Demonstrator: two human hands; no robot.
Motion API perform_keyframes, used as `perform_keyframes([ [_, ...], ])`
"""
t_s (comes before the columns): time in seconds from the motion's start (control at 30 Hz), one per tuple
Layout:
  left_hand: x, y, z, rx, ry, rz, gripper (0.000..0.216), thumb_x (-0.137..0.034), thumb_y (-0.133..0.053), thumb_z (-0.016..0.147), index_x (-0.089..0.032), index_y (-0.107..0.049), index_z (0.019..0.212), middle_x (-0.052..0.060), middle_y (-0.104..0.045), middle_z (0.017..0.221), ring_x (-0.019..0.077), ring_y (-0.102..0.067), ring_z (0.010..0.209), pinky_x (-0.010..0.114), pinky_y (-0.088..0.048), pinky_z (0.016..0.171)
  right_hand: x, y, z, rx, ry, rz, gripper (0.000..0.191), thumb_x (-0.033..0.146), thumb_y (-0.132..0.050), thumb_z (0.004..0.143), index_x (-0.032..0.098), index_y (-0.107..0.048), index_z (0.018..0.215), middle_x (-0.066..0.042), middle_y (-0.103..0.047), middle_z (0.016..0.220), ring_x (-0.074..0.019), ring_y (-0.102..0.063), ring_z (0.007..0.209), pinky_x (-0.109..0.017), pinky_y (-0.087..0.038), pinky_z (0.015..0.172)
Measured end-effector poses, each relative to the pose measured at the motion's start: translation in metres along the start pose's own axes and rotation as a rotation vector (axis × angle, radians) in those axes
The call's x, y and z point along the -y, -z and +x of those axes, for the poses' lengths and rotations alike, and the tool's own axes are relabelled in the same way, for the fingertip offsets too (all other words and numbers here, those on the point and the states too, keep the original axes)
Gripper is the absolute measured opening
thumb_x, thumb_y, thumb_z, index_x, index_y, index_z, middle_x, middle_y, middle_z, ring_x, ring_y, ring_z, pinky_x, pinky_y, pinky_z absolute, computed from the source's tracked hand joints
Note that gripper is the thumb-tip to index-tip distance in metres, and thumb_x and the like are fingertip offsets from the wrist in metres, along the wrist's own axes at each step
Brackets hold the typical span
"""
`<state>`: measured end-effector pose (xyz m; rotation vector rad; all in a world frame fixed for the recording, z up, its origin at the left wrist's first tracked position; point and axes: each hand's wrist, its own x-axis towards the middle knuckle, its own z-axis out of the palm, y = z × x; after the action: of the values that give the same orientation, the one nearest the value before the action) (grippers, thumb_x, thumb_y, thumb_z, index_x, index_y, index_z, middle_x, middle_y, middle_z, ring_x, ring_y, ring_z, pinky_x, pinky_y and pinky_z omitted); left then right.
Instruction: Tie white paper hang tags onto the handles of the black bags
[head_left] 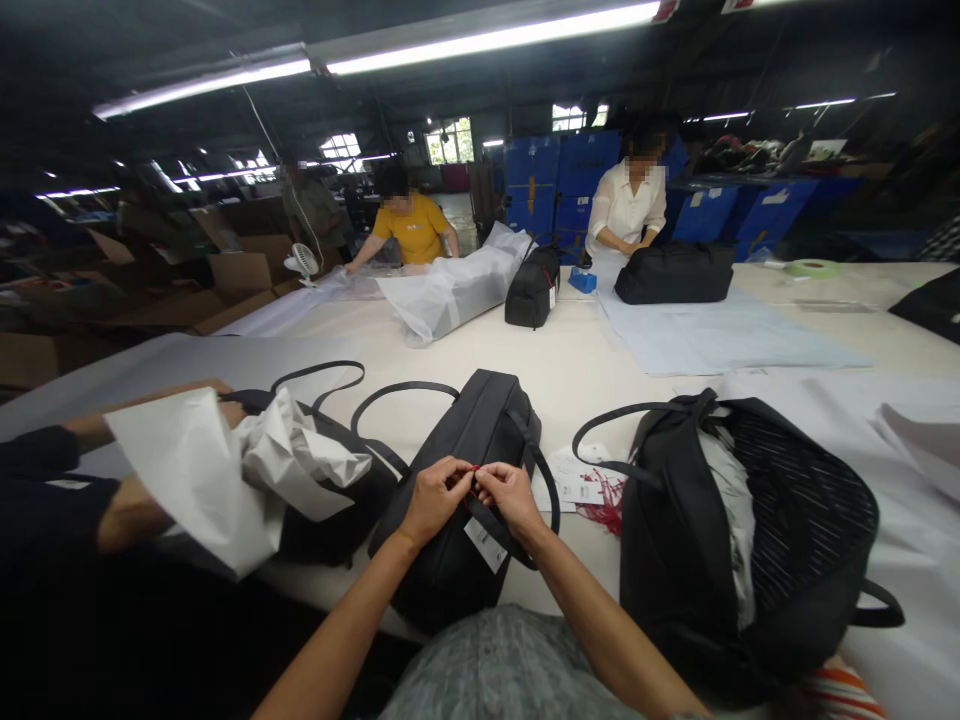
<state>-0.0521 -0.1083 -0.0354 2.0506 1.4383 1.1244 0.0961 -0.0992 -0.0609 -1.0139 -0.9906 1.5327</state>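
A black handbag [480,410] with long loop handles lies on the table right in front of me. Over its top, my left hand [441,495] and my right hand [511,498] meet, thumbs and fingertips pinched on a thin red string [475,468]. A white hang tag [486,545] dangles just below the hands against the bag. To the right of them, more white tags [574,480] lie beside a bunch of red strings [606,502]. An open black bag [667,560] with striped lining and pale stuffing stands at my right.
At my left, a co-worker's arms [135,510] handle white paper [202,470] at another black bag [322,530]. Across the table [570,370] are two co-workers, a wrapped bag [457,285], black bags [675,273] and a blue tape dispenser [582,280]. Cardboard boxes [240,275] stand left.
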Motion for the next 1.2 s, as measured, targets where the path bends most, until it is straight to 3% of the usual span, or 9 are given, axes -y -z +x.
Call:
perform_keyframes([
  [0.17,0.003,0.0,0.0,0.029,-0.113,0.055,0.012,-0.022,-0.057,0.088,-0.019,-0.068,0.089,0.002,-0.066,0.08,0.0137,-0.061,0.073,0.024,-0.047,0.069,0.001,0.003,-0.001,-0.004,-0.054,0.062,0.032,0.044,-0.077,0.063,0.014,-0.069,0.07,-0.002,-0.064,0.061,-0.0087,-0.054,0.05,-0.02,-0.041,0.047],
  [0.37,0.005,0.002,0.003,0.133,-0.111,0.048,0.013,-0.02,-0.054,0.088,-0.019,-0.067,0.087,0.002,-0.063,0.079,0.0129,-0.058,0.071,0.024,-0.045,0.067,0.004,0.005,-0.003,0.015,-0.105,0.094,0.031,0.041,-0.08,0.06,0.013,-0.072,0.07,-0.003,-0.066,0.063,-0.0077,-0.055,0.051,-0.019,-0.041,0.048],
  [0.53,0.002,0.005,0.004,0.112,-0.007,-0.028,0.012,-0.026,-0.057,0.086,-0.018,-0.067,0.085,0.001,-0.063,0.076,0.013,-0.058,0.067,0.024,-0.045,0.065,0.013,0.002,-0.003,0.073,-0.086,0.09,0.031,0.041,-0.08,0.061,0.013,-0.073,0.072,-0.005,-0.069,0.067,-0.0084,-0.057,0.055,-0.019,-0.044,0.051],
  [0.7,-0.001,0.01,0.006,0.104,0.18,-0.251,0.02,-0.036,-0.061,0.083,-0.017,-0.068,0.085,0.004,-0.068,0.081,0.0159,-0.063,0.072,0.025,-0.049,0.065,0.019,-0.001,-0.001,-0.008,0.008,0.108,0.034,0.037,-0.08,0.061,0.015,-0.073,0.086,-0.005,-0.071,0.079,-0.0132,-0.064,0.065,-0.024,-0.053,0.059],
  [0.87,-0.004,0.014,0.008,0.133,0.317,-0.453,0.026,-0.04,-0.068,0.076,-0.015,-0.068,0.084,0.003,-0.069,0.077,0.0159,-0.063,0.069,0.025,-0.051,0.065,0.02,-0.003,0.001,0.096,0.082,-0.003,0.028,0.037,-0.077,0.065,0.016,-0.074,0.082,-0.005,-0.071,0.08,-0.0151,-0.065,0.068,-0.028,-0.056,0.064],
  [1.03,-0.007,0.015,0.01,0.145,0.361,-0.474,0.026,-0.04,-0.069,0.074,-0.015,-0.068,0.081,0.003,-0.069,0.073,0.0145,-0.062,0.064,0.025,-0.05,0.061,0.019,-0.001,0.004,0.059,0.139,-0.055,0.026,0.04,-0.077,0.066,0.017,-0.073,0.077,-0.003,-0.069,0.075,-0.0151,-0.064,0.065,-0.028,-0.056,0.062],
  [1.2,-0.005,0.016,0.011,0.167,0.373,-0.528,0.024,-0.037,-0.07,0.074,-0.014,-0.068,0.082,0.002,-0.068,0.074,0.0125,-0.06,0.063,0.023,-0.048,0.059,0.019,0.002,0.006,0.147,0.093,-0.003,0.027,0.041,-0.076,0.067,0.017,-0.074,0.08,-0.002,-0.07,0.077,-0.0141,-0.066,0.065,-0.029,-0.057,0.067],
])
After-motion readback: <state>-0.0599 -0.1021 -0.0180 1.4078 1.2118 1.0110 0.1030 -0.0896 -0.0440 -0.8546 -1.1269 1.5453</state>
